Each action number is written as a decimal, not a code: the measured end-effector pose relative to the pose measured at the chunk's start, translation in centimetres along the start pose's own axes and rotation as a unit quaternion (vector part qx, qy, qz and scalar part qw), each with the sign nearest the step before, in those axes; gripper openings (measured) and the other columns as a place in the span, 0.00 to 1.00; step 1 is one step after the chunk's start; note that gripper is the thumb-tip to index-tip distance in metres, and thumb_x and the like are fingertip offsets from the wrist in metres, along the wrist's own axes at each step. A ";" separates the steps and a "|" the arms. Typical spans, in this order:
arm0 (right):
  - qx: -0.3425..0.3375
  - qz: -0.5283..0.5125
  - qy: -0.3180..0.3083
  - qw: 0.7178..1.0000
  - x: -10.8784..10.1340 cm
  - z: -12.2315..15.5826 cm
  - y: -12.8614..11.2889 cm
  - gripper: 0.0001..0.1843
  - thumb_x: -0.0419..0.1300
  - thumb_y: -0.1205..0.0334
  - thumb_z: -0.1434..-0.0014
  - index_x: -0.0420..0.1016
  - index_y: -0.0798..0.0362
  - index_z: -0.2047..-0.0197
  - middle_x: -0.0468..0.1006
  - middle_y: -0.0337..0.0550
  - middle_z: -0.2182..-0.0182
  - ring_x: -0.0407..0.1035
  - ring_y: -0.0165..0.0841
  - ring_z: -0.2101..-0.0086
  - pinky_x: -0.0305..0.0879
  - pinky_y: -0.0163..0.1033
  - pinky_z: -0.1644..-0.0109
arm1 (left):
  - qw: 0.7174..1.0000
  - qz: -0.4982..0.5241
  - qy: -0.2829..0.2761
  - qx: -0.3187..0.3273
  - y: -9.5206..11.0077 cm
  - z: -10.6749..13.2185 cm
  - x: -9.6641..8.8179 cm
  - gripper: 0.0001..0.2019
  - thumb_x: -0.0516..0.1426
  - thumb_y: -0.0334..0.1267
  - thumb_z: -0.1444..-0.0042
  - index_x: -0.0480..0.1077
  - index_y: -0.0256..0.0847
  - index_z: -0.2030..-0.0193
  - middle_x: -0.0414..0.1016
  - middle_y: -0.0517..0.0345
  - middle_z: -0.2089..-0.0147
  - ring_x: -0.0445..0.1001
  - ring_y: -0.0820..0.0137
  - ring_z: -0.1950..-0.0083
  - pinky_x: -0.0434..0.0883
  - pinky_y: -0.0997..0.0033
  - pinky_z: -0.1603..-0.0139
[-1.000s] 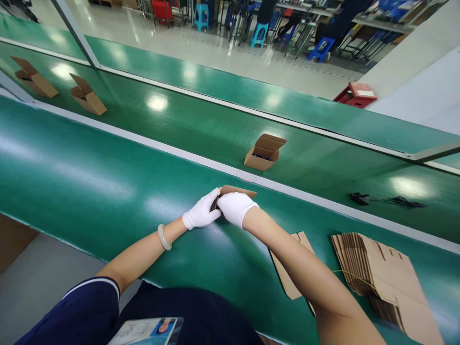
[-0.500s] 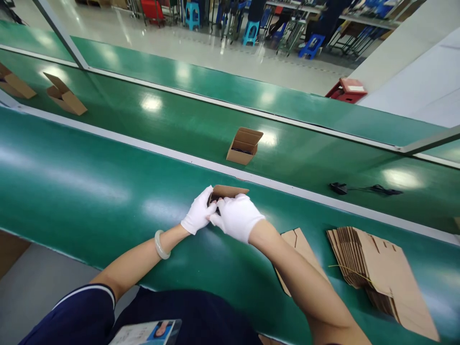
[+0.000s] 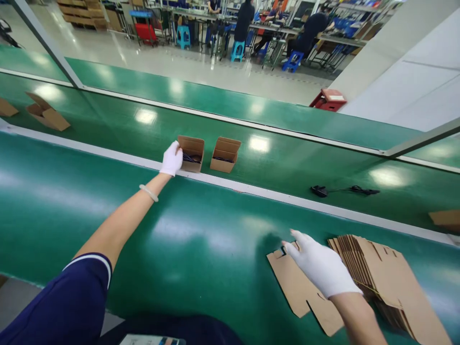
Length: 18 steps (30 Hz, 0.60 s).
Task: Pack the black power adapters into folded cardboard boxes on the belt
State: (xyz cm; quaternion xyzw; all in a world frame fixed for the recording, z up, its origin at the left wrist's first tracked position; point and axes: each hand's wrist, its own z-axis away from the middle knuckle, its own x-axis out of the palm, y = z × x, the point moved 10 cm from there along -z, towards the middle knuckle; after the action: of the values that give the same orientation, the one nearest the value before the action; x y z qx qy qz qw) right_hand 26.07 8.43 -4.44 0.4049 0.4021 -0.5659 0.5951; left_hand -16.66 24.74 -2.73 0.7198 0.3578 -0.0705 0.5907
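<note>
My left hand (image 3: 171, 159), in a white glove, reaches out to the moving green belt and grips the side of a small open cardboard box (image 3: 191, 153) with dark cable inside. A second open box (image 3: 224, 154) stands just right of it on the belt. My right hand (image 3: 318, 263), also gloved, rests with fingers stretched over a flat cardboard blank (image 3: 298, 287) lying on the near green table. A stack of flat blanks (image 3: 388, 278) lies right beside that hand.
A black charger with cable (image 3: 341, 191) lies on the belt to the right. More open boxes (image 3: 46, 115) ride the belt at far left, another box (image 3: 445, 218) at far right. A white rail (image 3: 251, 188) separates table and belt. People sit at benches far behind.
Both hands were together at the table's middle, folding a small box. Now the left hand has carried it out onto the belt, and the right hand has moved right onto the flat blank.
</note>
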 end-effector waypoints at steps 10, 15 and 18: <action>0.202 -0.060 -0.084 0.974 4.2 0.1 7.0 0.25 0.50 0.49 0.44 0.68 0.59 0.51 0.70 0.60 0.52 0.69 0.48 0.56 0.62 0.43 0.62 | 0.995 -0.012 0.075 -0.063 -4.7 -3.6 -4.2 0.21 0.54 0.54 0.46 0.67 0.36 0.56 0.69 0.53 0.47 0.62 0.58 0.39 0.61 0.50 0.52; 0.195 -0.084 -0.080 0.974 4.2 -0.6 7.4 0.17 0.51 0.52 0.45 0.72 0.57 0.64 0.75 0.55 0.62 0.71 0.43 0.62 0.61 0.39 0.65 | 0.991 0.025 0.128 0.004 -2.0 1.0 -6.3 0.27 0.52 0.56 0.46 0.55 0.51 0.41 0.60 0.56 0.38 0.59 0.57 0.37 0.58 0.44 0.44; 0.208 -0.094 -0.043 0.973 2.6 0.1 7.3 0.17 0.50 0.50 0.45 0.70 0.54 0.64 0.76 0.51 0.66 0.72 0.43 0.64 0.61 0.39 0.65 | 0.995 0.069 0.056 0.048 3.1 6.3 -4.0 0.27 0.52 0.54 0.45 0.58 0.45 0.41 0.61 0.52 0.39 0.61 0.58 0.38 0.59 0.47 0.39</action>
State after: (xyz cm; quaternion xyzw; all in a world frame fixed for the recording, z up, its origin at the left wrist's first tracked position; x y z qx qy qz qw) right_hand 33.42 7.69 -6.62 0.4555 0.2853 -0.7076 0.4587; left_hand -15.67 17.19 0.00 0.7729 0.3366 -0.0061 0.5378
